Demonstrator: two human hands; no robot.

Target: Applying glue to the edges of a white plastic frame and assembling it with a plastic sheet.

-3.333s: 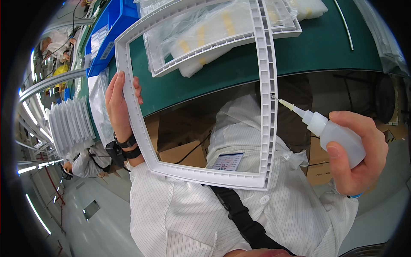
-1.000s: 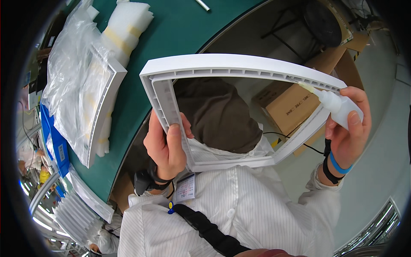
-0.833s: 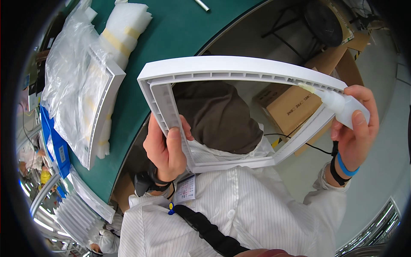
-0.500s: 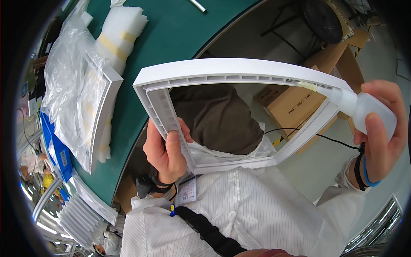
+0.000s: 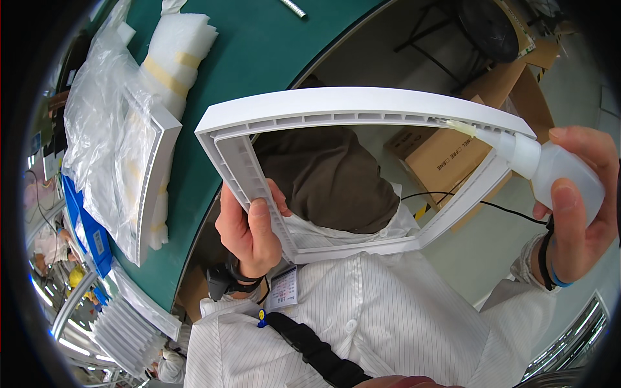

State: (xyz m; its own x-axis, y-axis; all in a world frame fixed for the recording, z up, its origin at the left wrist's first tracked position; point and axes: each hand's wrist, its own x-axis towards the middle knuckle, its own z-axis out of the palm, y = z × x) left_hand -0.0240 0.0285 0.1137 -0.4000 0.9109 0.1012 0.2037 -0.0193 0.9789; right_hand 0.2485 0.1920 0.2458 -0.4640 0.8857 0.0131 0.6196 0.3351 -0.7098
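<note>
A white plastic frame (image 5: 362,102) with a ribbed inner channel is held up in front of my chest. My left hand (image 5: 249,229) grips its left side, thumb on the inner face and fingers wrapped round the edge. In my right hand (image 5: 579,200) is a translucent white squeeze bottle (image 5: 561,173), pinched between thumb and fingers. The bottle lies tilted, its nozzle pointing left. The yellowish nozzle tip meets the channel near the frame's upper right corner; whether it touches the ribs I cannot tell.
On the green table (image 5: 226,71) to the left lie another white frame (image 5: 158,174) under clear plastic wrap (image 5: 103,136) and a roll of white foam (image 5: 178,52). A small metal piece (image 5: 294,8) rests farther back. Cardboard boxes (image 5: 449,158) and a black stool (image 5: 486,29) stand on the floor at right.
The left end of the frame has shifted slightly left. My right hand and the bottle have moved a little right and down, with the nozzle still at the channel.
</note>
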